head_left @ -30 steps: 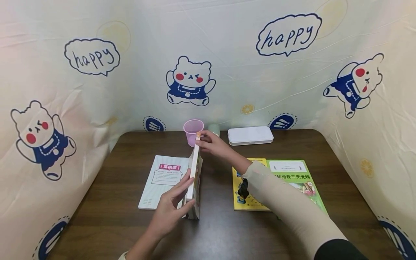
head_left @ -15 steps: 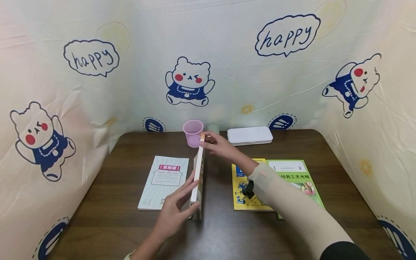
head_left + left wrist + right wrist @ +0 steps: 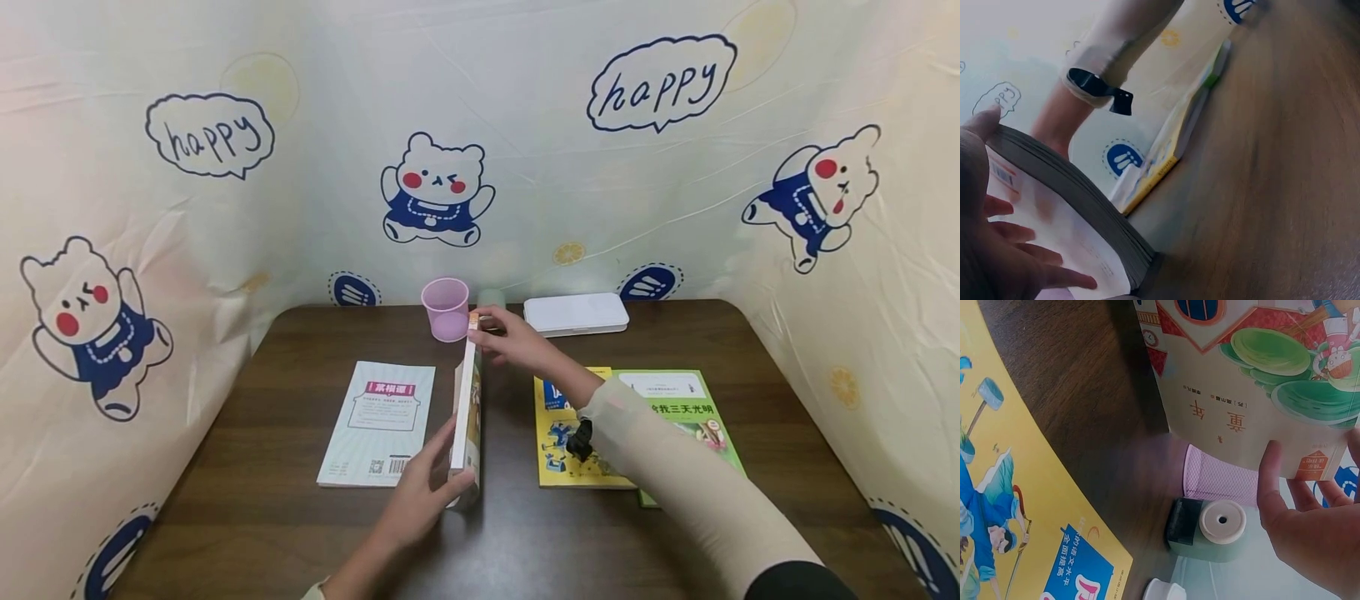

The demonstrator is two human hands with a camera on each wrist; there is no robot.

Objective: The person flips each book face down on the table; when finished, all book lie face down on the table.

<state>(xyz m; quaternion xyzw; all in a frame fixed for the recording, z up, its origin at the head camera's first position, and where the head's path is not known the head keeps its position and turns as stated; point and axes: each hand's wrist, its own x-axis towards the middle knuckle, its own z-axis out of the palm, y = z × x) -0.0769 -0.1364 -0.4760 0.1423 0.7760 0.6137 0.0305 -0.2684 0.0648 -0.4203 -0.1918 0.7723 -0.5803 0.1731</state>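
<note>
A thick book (image 3: 467, 408) with an illustrated cover (image 3: 1254, 394) stands on edge over the middle of the table. My left hand (image 3: 420, 492) grips its near end; in the left wrist view, the fingers (image 3: 1041, 253) spread over the pale back cover while the thumb lies at the page edge. At the far end, my right hand (image 3: 517, 340) pinches the book's corner, one digit on the illustrated cover in the right wrist view. To the left lies a light-blue book (image 3: 378, 425), face flat. Yellow (image 3: 558, 467) and green books (image 3: 701, 387) lie overlapping under my right forearm.
Behind the upright book stands a pink mesh cup (image 3: 447, 312). Beside the cup is a pale-green object with a round white part (image 3: 1222, 522) that has a dark hole. A flat white case (image 3: 576, 313) lies along the table's back edge; a printed cloth hangs behind.
Both hands have shifted the upright book a little to the right, away from the light-blue book. More of the light-blue book's lower edge now shows.
</note>
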